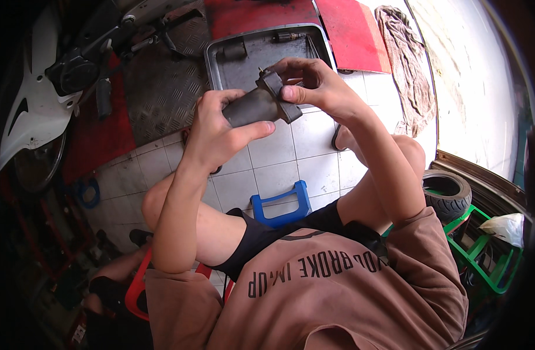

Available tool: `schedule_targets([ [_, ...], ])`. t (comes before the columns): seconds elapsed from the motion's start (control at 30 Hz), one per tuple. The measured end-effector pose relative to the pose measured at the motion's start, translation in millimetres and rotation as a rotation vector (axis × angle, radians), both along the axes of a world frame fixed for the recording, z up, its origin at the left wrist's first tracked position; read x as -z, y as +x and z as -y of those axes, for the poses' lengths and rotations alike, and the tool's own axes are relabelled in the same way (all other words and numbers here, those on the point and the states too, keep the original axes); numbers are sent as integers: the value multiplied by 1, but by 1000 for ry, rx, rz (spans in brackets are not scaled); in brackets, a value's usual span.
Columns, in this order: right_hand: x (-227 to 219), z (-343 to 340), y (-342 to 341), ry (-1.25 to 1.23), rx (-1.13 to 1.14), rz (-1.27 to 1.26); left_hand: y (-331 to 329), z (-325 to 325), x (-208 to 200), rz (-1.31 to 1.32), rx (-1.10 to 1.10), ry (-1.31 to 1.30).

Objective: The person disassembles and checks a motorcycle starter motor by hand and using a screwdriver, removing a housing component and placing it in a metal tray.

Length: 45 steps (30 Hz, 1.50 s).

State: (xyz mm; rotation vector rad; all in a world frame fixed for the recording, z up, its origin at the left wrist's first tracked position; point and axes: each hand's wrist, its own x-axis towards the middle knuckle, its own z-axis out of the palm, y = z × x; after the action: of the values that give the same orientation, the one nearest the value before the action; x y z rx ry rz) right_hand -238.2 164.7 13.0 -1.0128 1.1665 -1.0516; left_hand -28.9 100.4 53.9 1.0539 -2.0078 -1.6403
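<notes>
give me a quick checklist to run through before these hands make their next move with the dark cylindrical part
1. Left hand around the dark cylindrical part: ok, thumb along the near side.
2. Right hand on its flanged end: ok, thumb pressed near the flange.
3. Metal tray close by: ok, just beyond the hands.
4. Loose pieces kept in the tray: ok for the short dark piece and small ridged piece.
5. Inside of the held part: cannot tell, hidden.
6. Rag right beside the hands: not ok, it lies off to the right, past the tray.
</notes>
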Motion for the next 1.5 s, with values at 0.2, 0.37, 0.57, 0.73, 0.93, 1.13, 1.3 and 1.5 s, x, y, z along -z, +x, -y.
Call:
schedule_targets([
  [0.2, -2, 0, -1, 38, -28, -22, -2, -2, -6, 34, -29, -17],
  [0.37, 2, 0, -1, 53, 4, -11, -2, -1, -11, 174, -62, 228],
  [0.57, -2, 6, -2, -114, 296, -146, -5, -1, -4, -31, -204, 112],
  [0.73, -7, 5, 8, -597, 463, -490, -8, 2, 0, -97, -297, 324],
  [0.93, -11, 8, 22, -721, 464, -732, -14, 1, 9, -146, -320, 398],
  [1.13, -14, 10, 27, -728, 553, -743, -21, -7, 1, -144, -350, 429],
  [1.3, -23, 3, 30, -680, 541, -752, -21, -13, 7, -126, -309, 417],
  [1.5, -33, -9, 37, -795, 512, -866, -21, -20, 8, -576, -363, 991],
])
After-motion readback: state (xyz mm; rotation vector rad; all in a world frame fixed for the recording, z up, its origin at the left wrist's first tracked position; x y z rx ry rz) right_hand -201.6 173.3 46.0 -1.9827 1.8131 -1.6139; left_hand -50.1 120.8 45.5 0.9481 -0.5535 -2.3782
